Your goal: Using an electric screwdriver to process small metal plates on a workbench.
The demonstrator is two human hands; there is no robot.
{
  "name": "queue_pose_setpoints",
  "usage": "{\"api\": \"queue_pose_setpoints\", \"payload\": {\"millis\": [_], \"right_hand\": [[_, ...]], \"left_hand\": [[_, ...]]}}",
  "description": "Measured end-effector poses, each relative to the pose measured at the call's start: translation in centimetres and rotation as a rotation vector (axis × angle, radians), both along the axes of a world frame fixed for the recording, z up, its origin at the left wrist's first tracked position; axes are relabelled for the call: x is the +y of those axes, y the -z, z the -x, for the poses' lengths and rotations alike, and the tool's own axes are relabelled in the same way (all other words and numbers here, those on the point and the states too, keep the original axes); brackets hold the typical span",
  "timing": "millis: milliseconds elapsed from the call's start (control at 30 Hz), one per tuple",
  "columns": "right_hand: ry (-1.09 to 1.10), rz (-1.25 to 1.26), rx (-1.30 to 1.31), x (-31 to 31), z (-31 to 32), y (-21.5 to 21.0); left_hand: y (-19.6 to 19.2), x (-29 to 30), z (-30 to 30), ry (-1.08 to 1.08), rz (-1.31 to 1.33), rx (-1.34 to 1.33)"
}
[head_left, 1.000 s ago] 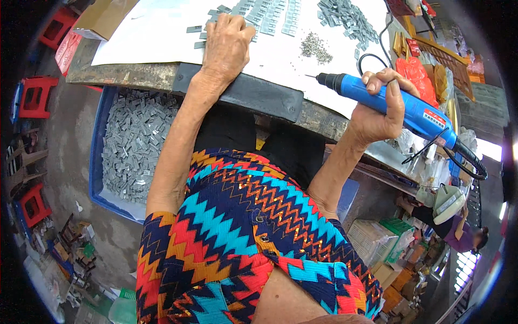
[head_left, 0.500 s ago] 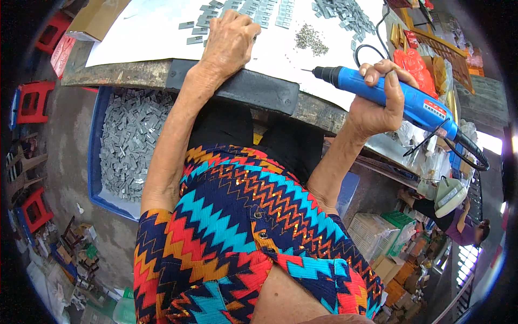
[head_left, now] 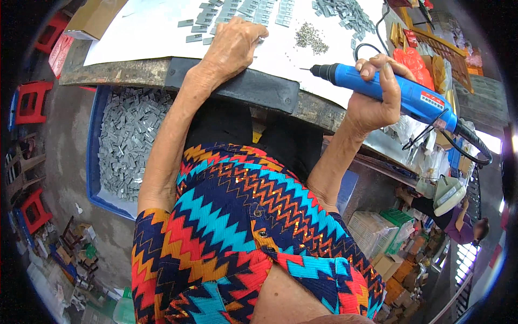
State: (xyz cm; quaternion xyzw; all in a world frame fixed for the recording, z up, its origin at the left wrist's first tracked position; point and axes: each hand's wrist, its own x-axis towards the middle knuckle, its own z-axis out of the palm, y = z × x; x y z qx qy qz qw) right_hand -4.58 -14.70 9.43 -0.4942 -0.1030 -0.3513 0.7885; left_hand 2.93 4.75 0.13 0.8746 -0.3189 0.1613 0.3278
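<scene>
My right hand (head_left: pixel 382 97) is wrapped round a blue electric screwdriver (head_left: pixel 413 100). The tool lies nearly level, its thin bit pointing left over the white sheet, and a black cable leaves its rear end. My left hand (head_left: pixel 232 47) is over the sheet with its fingers bent and drawn together; what they hold, if anything, is hidden. Just beyond and left of that hand lie rows of small flat grey pieces (head_left: pixel 264 12). A scatter of tiny screws (head_left: pixel 311 39) sits between the two hands, farther back. Behind it is a loose heap of grey pieces (head_left: pixel 348 17).
A dark padded strip (head_left: pixel 243 89) covers part of the worn table edge (head_left: pixel 116 73). Below left stands a blue bin (head_left: pixel 93 162) full of grey pieces. A cardboard box (head_left: pixel 97 19) is at the far left, a red plastic bag (head_left: pixel 414 65) at right. Another person (head_left: pixel 464 229) is at far right.
My left hand has drawn slightly nearer to me, fingers still bent. The screwdriver has shifted a little to the left in my right hand.
</scene>
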Motion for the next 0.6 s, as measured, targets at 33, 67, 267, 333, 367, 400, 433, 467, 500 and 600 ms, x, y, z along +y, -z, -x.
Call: {"api": "queue_pose_setpoints", "payload": {"millis": [33,67,267,333,367,400,433,467,500,600], "right_hand": [[0.010,0.002,-0.003,0.0,0.0,0.0],[0.021,0.005,-0.005,0.0,0.0,0.0],[0.003,-0.008,-0.028,-0.2,-0.1,-0.1],[0.009,-0.007,-0.022,0.0,-0.1,-0.1],[0.015,-0.008,-0.016,0.0,-0.1,-0.1],[0.017,-0.006,-0.014,0.1,-0.1,-0.2],[-0.003,0.002,-0.008,0.2,-0.2,-0.3],[-0.025,0.009,-0.001,0.3,-0.3,-0.4],[-0.023,0.017,0.017,0.4,-0.4,-0.5],[-0.046,0.010,0.043,0.7,-0.9,-1.3]], "left_hand": [[0.1,-0.1,0.0,0.003,0.039,-0.024],[0.1,-0.2,0.0,0.006,0.078,-0.047],[-0.1,-0.1,-0.8,-0.114,-0.101,-0.201],[0.0,-0.2,-0.9,-0.104,-0.134,-0.188],[0.2,-0.3,-1.0,-0.094,-0.167,-0.175],[0.3,-0.3,-1.1,-0.092,-0.165,-0.173],[0.3,-0.3,-1.1,-0.069,-0.139,-0.154],[0.4,-0.3,-1.0,-0.048,-0.113,-0.134],[0.5,-0.4,-0.9,-0.048,-0.112,-0.130],[0.1,-1.4,-0.5,-0.026,-0.102,-0.110]]}}
